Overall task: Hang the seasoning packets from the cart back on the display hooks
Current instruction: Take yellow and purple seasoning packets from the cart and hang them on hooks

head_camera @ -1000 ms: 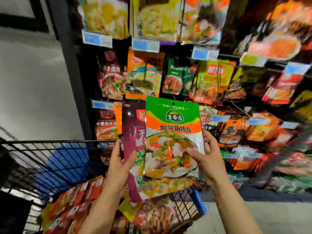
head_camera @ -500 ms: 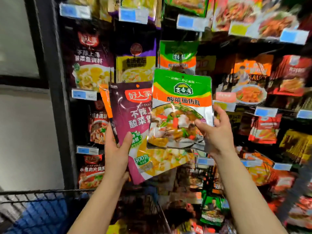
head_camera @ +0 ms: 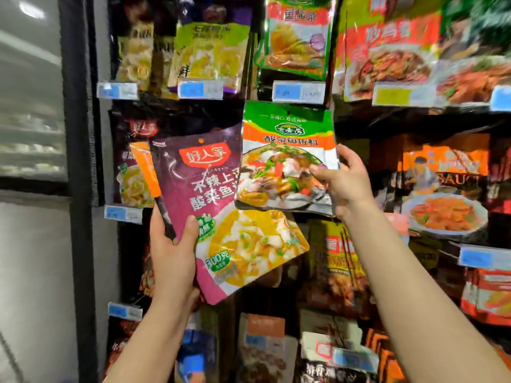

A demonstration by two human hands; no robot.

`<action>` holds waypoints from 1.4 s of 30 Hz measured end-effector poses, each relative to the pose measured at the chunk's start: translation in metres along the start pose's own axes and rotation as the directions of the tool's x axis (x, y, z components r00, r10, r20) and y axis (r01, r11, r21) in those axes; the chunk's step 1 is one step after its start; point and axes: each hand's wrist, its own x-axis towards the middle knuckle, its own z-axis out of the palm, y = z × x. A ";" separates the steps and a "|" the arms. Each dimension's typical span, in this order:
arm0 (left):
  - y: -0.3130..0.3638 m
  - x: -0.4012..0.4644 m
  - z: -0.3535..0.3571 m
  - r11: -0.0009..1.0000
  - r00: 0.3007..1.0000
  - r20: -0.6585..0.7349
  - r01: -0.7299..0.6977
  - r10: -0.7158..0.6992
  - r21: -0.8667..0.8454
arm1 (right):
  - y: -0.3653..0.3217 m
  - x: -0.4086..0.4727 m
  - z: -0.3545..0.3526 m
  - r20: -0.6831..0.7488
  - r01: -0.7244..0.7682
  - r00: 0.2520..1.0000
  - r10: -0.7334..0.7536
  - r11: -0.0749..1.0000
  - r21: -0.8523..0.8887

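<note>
- Over the last second the view had swung up from the cart, which had dropped out of sight, to the wall of hanging stock; both arms had risen with it.
- The right hand (head_camera: 348,183) had carried the green packet (head_camera: 284,158) upward, from in front of the lower rows to just under a blue price tag (head_camera: 298,91) on the upper rail. Its fingers (head_camera: 322,171) were curled over the packet's right edge, thumb in front, gripping it.
- The packet's top edge stood close below that tag, under a hanging green-bordered packet (head_camera: 297,37). No hook could be made out through the blur, so whether the hole had met one could not be told.
- The left hand (head_camera: 172,252) had come up too. Its fingers were closed round the lower left corner of the purple packet (head_camera: 210,203), with a thin orange packet (head_camera: 148,170) held behind it. The purple one tilted right, its upper right part tucked behind the green packet.
- Judged from this, the search for the matching row was probably over and the hanging step about to start: the green packet looked nearly in place, while the two in the left hand waited their turn.
</note>
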 end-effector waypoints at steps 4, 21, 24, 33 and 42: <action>-0.007 0.003 0.004 0.999 1.000 0.004 -0.005 0.005 0.037 | 0.007 0.010 -0.010 -0.004 -0.017 1.000 0.017 0.999 -0.033; -0.025 0.016 -0.014 0.997 0.997 -0.041 0.071 -0.072 -0.022 | -0.011 0.020 -0.006 -0.001 -0.056 0.998 0.056 0.994 -0.092; -0.026 0.018 -0.017 0.998 0.997 -0.045 0.067 -0.068 -0.006 | -0.008 0.025 -0.005 -0.015 -0.067 0.998 0.065 0.992 -0.107; -0.023 0.019 -0.038 0.987 0.992 -0.081 -0.085 0.097 0.136 | 0.044 0.057 0.021 -0.154 -0.108 0.985 0.075 0.970 -0.217; -0.015 0.017 -0.065 0.994 0.992 -0.118 -0.024 0.036 0.105 | 0.080 0.068 0.021 -0.204 -0.140 0.979 0.007 0.751 -0.645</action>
